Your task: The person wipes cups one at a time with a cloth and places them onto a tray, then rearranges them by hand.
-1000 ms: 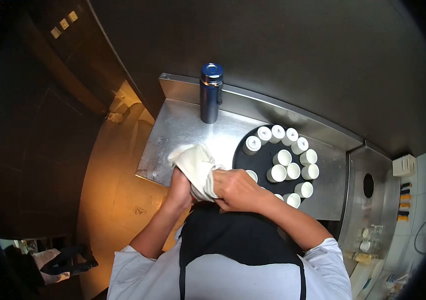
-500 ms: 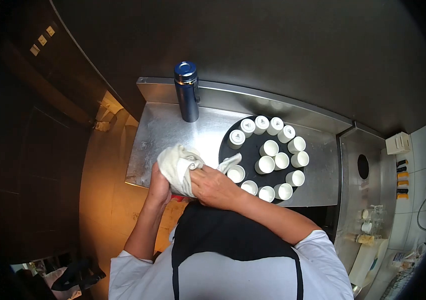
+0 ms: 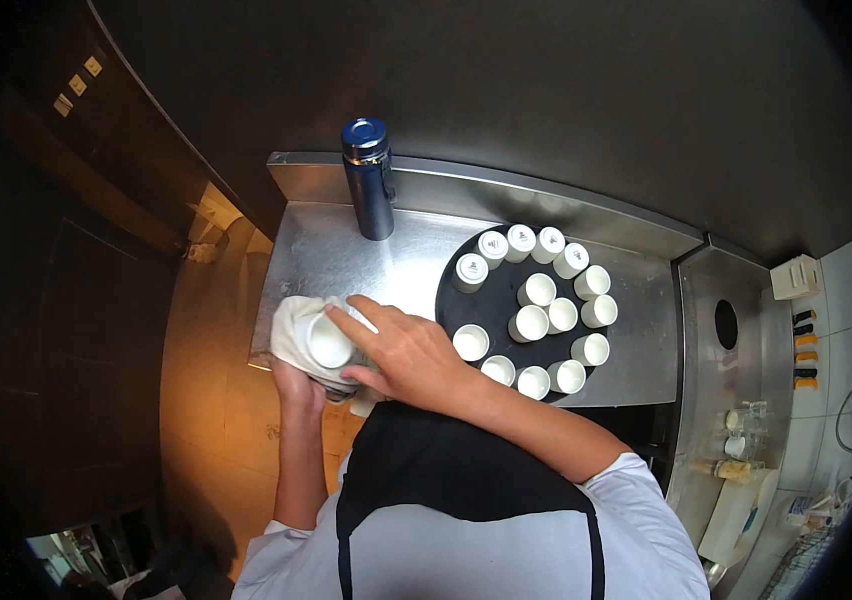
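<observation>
- Head camera, looking down: a steel counter (image 3: pixel 401 270) with a raised lip along its back edge. The bare metal between the front left corner and a round black tray (image 3: pixel 494 300) is the only open room on it.
- A white cup (image 3: pixel 329 341) is held above that front left corner, near the tray's left rim.
- The cup's long axis runs up toward the camera, with its mouth facing up.
- A pale cloth (image 3: pixel 289 330) wraps the cup's left side and underside.
- The left hand (image 3: pixel 296 385) is curled closed beneath the cloth, gripping the cup through it.
- The right hand (image 3: pixel 401 355) reaches across with its fingers (image 3: pixel 351 322) stretched nearly straight, the forefinger along the cup's far rim. Whether the thumb pinches cannot be told.
- The tray carries more white cups (image 3: pixel 538 290), ringed round its rim and clustered inside, most mouth up.
- A blue bottle (image 3: pixel 369 180) stands upright at the back, well apart from the hands.
</observation>
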Demonstrator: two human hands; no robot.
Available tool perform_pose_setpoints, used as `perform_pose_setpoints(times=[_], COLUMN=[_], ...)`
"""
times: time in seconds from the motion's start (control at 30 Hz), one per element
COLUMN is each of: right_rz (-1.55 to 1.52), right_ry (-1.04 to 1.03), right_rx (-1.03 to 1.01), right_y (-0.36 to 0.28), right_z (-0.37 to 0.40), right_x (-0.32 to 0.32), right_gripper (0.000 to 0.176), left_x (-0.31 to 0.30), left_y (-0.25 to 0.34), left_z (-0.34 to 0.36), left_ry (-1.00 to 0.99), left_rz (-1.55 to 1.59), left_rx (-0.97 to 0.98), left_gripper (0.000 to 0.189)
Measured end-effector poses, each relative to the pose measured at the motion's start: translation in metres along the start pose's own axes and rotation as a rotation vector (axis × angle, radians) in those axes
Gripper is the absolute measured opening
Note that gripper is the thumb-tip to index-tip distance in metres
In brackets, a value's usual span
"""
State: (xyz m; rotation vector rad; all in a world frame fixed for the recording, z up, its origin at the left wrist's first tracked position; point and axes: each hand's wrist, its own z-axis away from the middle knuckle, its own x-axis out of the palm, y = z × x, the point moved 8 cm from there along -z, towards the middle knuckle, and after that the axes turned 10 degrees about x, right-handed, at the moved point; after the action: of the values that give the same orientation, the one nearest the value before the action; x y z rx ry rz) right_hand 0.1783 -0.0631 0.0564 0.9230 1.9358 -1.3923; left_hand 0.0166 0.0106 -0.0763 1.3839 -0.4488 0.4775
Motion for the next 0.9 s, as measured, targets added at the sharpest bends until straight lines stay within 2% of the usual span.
perform_pose_setpoints(times=[0.07,0.13,0.23,0.33,0.4,0.43,0.53,0.57,0.63,0.67,0.77,0.8,0.9], right_rz=[-0.046,-0.052,-0.016,-0.005,-0.048,0.005,0.154,0.202,0.281,0.316,0.373,0.405,0.444], right_ry=[-0.068,-0.094,-0.149,-0.12,-0.012,0.048,0.191,0.221,0.124,0.081,-0.086,-0.13,-0.196], right_rx=[-0.003,0.011,0.042,0.076,0.121,0.167,0.306,0.359,0.452,0.512,0.629,0.655,0.636], right_y=[0.0,0.008,0.014,0.023,0.039,0.051,0.096,0.117,0.15,0.163,0.19,0.193,0.207], right_z=[-0.001,0.004,0.008,0.012,0.016,0.018,0.025,0.029,0.032,0.034,0.039,0.04,0.046], right_x=[0.01,0.018,0.02,0.015,0.009,0.003,-0.011,-0.01,-0.005,0.0,0.018,0.023,0.047], right_gripper=[0.083,0.082,0.079,0.076,0.072,0.073,0.072,0.071,0.07,0.067,0.064,0.063,0.067], left_x=[-0.001,-0.004,0.002,0.001,-0.009,-0.015,-0.023,-0.017,-0.003,-0.007,0.001,0.0,0.013], left_y=[-0.013,-0.015,0.0,0.001,-0.004,-0.005,-0.006,-0.001,0.008,0.007,0.034,0.04,0.066], left_z=[0.008,0.011,0.009,0.007,0.0,-0.002,-0.008,-0.007,-0.002,-0.003,0.002,0.005,0.009], left_ry=[0.068,0.137,-0.049,-0.089,-0.07,-0.055,0.019,-0.019,-0.101,-0.126,-0.323,-0.324,-0.482], left_rz=[-0.034,-0.128,-0.549,-0.607,-0.584,-0.571,-0.229,-0.116,0.11,0.18,0.18,0.252,0.346], left_rx=[-0.023,0.023,0.223,0.354,0.31,0.289,0.132,0.101,0.04,0.038,0.131,0.159,0.216], left_gripper=[0.042,0.037,0.028,0.021,0.021,0.021,0.026,0.029,0.037,0.048,0.053,0.056,0.06])
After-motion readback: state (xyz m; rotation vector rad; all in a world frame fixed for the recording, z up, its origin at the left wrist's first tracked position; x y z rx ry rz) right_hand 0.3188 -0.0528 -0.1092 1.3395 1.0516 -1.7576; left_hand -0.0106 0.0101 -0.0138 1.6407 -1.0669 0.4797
